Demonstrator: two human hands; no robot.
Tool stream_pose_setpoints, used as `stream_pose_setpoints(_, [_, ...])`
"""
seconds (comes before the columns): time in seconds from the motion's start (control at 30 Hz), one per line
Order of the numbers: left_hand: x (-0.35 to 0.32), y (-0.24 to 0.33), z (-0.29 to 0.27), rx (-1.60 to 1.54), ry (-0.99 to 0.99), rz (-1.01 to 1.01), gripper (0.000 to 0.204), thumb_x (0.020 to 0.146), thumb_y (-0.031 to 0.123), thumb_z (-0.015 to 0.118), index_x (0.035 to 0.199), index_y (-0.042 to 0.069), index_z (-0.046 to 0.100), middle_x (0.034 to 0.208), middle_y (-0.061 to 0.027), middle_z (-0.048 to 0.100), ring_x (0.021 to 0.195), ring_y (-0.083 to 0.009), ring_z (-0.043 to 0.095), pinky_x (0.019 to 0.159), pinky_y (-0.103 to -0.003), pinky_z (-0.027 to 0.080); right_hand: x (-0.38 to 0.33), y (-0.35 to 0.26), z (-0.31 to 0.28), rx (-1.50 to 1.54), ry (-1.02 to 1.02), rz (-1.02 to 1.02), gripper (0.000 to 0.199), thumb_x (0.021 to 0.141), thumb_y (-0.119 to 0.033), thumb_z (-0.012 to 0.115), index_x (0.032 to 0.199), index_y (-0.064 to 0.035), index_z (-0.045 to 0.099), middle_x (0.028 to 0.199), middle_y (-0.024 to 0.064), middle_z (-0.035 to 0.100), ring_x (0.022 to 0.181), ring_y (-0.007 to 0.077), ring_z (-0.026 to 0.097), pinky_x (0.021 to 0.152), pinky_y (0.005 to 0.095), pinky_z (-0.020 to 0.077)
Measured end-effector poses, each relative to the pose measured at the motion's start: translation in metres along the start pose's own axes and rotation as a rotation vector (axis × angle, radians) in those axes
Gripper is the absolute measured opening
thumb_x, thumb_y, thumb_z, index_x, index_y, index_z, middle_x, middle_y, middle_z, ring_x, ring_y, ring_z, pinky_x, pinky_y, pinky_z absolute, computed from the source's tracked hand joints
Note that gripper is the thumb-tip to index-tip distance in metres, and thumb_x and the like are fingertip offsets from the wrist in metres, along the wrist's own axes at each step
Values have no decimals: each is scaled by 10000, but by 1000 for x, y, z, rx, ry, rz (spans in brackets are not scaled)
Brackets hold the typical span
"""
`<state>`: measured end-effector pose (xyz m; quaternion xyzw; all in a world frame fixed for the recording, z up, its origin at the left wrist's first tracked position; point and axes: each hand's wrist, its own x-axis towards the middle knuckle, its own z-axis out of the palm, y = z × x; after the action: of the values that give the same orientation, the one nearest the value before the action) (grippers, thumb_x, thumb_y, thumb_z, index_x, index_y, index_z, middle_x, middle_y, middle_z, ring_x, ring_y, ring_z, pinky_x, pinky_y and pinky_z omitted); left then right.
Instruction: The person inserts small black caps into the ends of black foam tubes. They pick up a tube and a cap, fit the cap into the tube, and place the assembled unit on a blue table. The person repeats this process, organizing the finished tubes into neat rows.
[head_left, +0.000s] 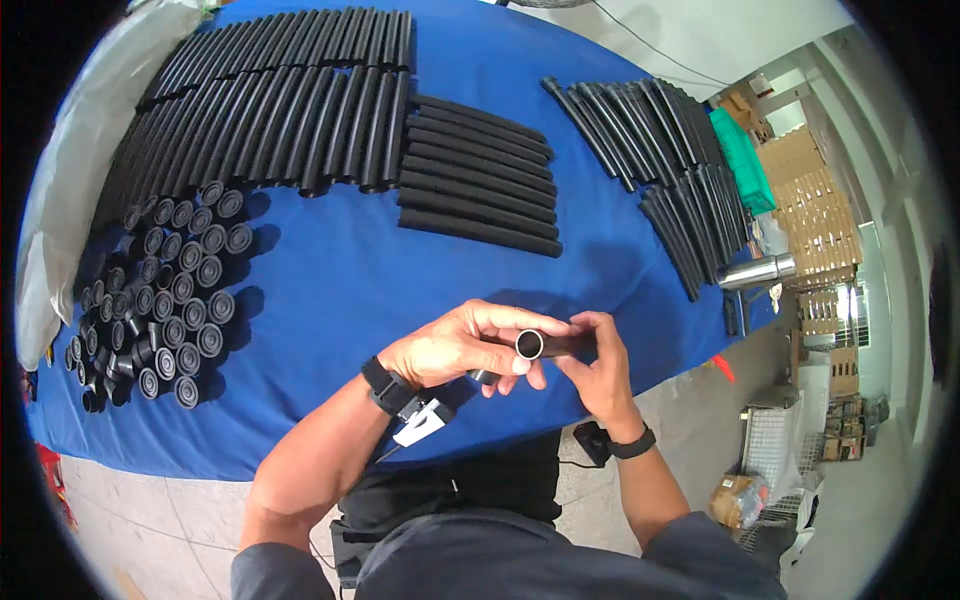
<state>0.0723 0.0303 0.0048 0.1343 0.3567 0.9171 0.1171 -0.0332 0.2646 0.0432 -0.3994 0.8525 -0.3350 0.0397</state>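
A short-looking black tube [567,346] is held between my two hands above the front of the table, its round open end turned up toward me. My left hand [470,345] grips it near that end, thumb and fingers about the rim. Under the left thumb a small dark piece [484,377] shows in part; its kind is hidden. My right hand [602,375] closes on the tube's other side with thumb and fingertips. To the left stand many round black caps [210,340] with ringed faces, some tipped over.
Long black tubes [330,120] lie in rows on the blue tablecloth [330,270], with a stack of dark rods [480,190] beside them. Thinner black tubes [690,190] lie at right, near a silver cylinder [757,272] and a green bin [742,160]. Clear plastic sheeting [70,170] borders the left edge.
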Motion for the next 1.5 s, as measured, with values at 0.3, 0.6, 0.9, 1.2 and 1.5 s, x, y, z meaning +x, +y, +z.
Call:
stream_pose_setpoints(0.3, [1, -6, -10, -68, -37, 39, 485, 914, 101, 747, 1380, 47, 626, 934, -156, 764, 658, -137, 681, 534, -244, 500, -6, 22, -23, 489, -386, 229, 375, 885, -187, 821, 1152, -9, 627, 1031, 45, 680, 942, 130, 634, 862, 291, 506])
stream_pose_setpoints(0.6, [2, -7, -11, -83, -25, 46, 479, 902, 83, 753, 1366, 45, 637, 923, -155, 763, 653, -131, 677, 533, -242, 495, -4, 20, -21, 432, -355, 186, 414, 919, -290, 787, 1198, -16, 652, 1041, 38, 667, 957, 127, 608, 846, 295, 496])
stream_pose_setpoints(0.9, [2, -7, -12, -81, -42, 43, 487, 895, 85, 762, 1363, 39, 636, 921, -164, 760, 658, -136, 676, 545, -247, 504, 2, 11, -24, 530, -394, 190, 351, 886, -189, 815, 1136, -14, 641, 1002, 47, 677, 920, 127, 615, 807, 292, 496])
stream_pose_setpoints(1.2, [10, -11, -18, -311, 201, 269, 523, 870, 94, 617, 1385, 53, 538, 1084, -150, 639, 931, -202, 626, 752, -345, 559, -13, 11, -24, 808, -441, 539, 237, 1006, -201, 675, 1137, -10, 629, 889, 27, 661, 768, 105, 649, 684, 270, 552])
stream_pose_setpoints(1.5, [11, -6, -10, -332, 314, 257, 334, 1076, 396, 501, 1125, 83, 610, 1054, -157, 667, 680, -196, 640, 493, -219, 484, -18, 17, -17, 665, -512, 653, 235, 1029, -236, 625, 1065, -4, 618, 825, 63, 657, 657, 118, 656, 541, 268, 531])
